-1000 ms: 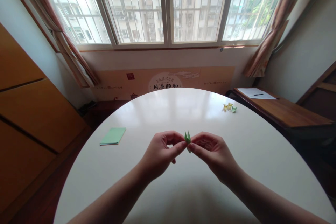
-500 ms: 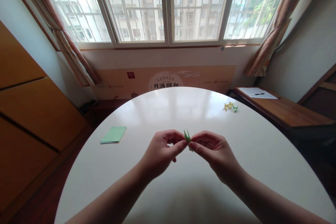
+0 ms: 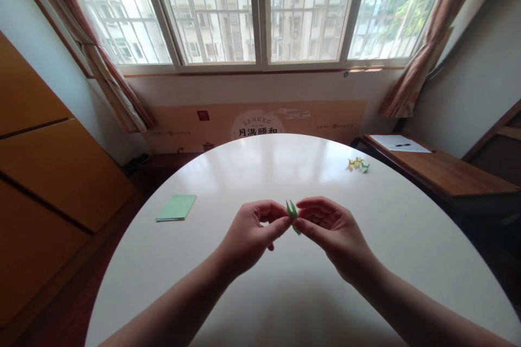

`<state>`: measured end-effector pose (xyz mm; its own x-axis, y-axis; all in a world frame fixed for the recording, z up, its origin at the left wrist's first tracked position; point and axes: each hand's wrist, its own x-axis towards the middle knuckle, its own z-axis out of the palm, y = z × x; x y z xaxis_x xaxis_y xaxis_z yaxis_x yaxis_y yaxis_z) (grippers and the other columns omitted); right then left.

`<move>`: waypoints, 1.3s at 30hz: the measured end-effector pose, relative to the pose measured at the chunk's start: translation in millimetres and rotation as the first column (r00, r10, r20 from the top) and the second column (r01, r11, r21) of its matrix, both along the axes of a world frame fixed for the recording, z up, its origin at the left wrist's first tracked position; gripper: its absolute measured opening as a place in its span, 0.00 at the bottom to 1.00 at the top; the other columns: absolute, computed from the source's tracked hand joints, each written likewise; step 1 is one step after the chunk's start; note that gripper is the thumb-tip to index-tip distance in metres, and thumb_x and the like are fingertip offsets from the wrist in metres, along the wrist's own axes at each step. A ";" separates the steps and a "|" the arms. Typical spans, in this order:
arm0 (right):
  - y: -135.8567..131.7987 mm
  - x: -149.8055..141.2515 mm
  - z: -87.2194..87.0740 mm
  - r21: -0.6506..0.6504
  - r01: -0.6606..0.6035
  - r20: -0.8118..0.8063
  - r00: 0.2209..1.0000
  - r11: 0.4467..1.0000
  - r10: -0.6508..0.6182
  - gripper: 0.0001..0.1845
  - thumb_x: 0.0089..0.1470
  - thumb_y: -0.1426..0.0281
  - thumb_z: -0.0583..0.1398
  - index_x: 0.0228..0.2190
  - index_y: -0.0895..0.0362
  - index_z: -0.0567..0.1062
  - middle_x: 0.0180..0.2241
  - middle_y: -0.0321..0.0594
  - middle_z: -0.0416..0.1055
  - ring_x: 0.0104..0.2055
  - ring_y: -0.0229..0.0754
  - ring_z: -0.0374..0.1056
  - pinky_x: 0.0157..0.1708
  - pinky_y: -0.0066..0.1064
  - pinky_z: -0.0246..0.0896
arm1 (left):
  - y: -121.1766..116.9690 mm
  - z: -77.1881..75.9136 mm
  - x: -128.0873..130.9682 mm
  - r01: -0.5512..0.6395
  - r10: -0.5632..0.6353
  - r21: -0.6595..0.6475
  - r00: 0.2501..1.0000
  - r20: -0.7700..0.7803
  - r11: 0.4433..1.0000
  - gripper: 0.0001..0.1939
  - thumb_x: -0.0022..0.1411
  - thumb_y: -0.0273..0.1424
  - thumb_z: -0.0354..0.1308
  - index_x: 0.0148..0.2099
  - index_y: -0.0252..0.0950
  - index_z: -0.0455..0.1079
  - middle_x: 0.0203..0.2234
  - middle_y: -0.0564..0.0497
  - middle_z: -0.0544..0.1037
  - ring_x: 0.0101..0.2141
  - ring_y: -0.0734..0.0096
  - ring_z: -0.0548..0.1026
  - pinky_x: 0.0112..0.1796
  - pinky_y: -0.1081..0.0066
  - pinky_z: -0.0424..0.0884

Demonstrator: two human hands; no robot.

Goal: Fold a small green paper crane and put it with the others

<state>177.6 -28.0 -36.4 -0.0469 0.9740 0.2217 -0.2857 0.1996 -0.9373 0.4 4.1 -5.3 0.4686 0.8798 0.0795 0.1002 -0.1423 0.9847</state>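
Observation:
A small green folded paper piece point(image 3: 291, 211) is held above the round white table point(image 3: 382, 238), between both hands. My left hand point(image 3: 250, 236) pinches its left side with thumb and forefinger. My right hand point(image 3: 331, 233) pinches its right side, the other fingers slightly lifted. Two pointed tips of the paper stick up between the fingertips; its lower part is mostly hidden by the fingers.
A stack of green paper sheets point(image 3: 176, 207) lies on the table at the left. Several small folded pieces, yellow and green point(image 3: 357, 164), sit at the far right. A wooden side desk point(image 3: 443, 171) with a sheet and pen stands to the right; a wooden cabinet point(image 3: 44, 173) to the left.
The hands stay together on the green piece. My right hand's upper fingers have lifted a little and the paper has tilted slightly.

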 end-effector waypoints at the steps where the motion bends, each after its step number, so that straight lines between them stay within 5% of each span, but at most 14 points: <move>1: 0.4 0.4 -0.3 -0.010 -0.009 0.007 1.000 1.000 0.009 0.15 0.47 0.69 0.72 0.39 0.53 0.80 0.34 0.40 0.79 0.36 0.43 0.76 0.38 0.34 0.72 | -0.2 0.4 -0.2 -0.002 0.002 0.005 1.000 -0.003 1.000 0.12 0.58 0.37 0.66 0.36 0.31 0.76 0.23 0.52 0.74 0.21 0.77 0.68 0.19 0.79 0.67; 9: 2.8 2.3 3.9 -0.107 -0.146 -0.017 0.989 0.983 0.145 0.13 0.49 0.67 0.71 0.39 0.55 0.83 0.36 0.44 0.80 0.38 0.44 0.74 0.40 0.35 0.68 | -0.2 0.8 -1.0 -0.015 0.015 0.037 1.000 -0.015 0.999 0.13 0.57 0.37 0.66 0.37 0.31 0.78 0.24 0.51 0.75 0.23 0.75 0.68 0.19 0.78 0.68; 19: 1.3 2.8 6.7 -0.105 -0.103 0.052 0.993 0.989 0.109 0.09 0.47 0.65 0.72 0.29 0.57 0.82 0.28 0.40 0.77 0.33 0.40 0.69 0.35 0.31 0.63 | -1.4 1.5 -2.8 -0.014 0.017 0.063 0.999 -0.049 0.998 0.11 0.57 0.35 0.65 0.38 0.31 0.79 0.25 0.50 0.75 0.25 0.73 0.69 0.20 0.78 0.68; 39: 1.9 1.8 4.9 -0.136 -0.185 0.028 0.981 0.973 0.191 0.13 0.53 0.61 0.68 0.29 0.59 0.79 0.27 0.38 0.73 0.31 0.37 0.66 0.35 0.30 0.62 | -3.8 6.2 -1.1 -0.011 0.032 0.138 0.989 -0.146 0.990 0.09 0.59 0.33 0.62 0.31 0.32 0.77 0.23 0.50 0.77 0.22 0.76 0.68 0.21 0.77 0.66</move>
<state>179.4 -26.2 -31.5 -0.2382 0.9674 0.0857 -0.2674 0.0195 -0.9634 -0.7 0.3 0.9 0.4653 0.8755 0.1306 0.2477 -0.2704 0.9304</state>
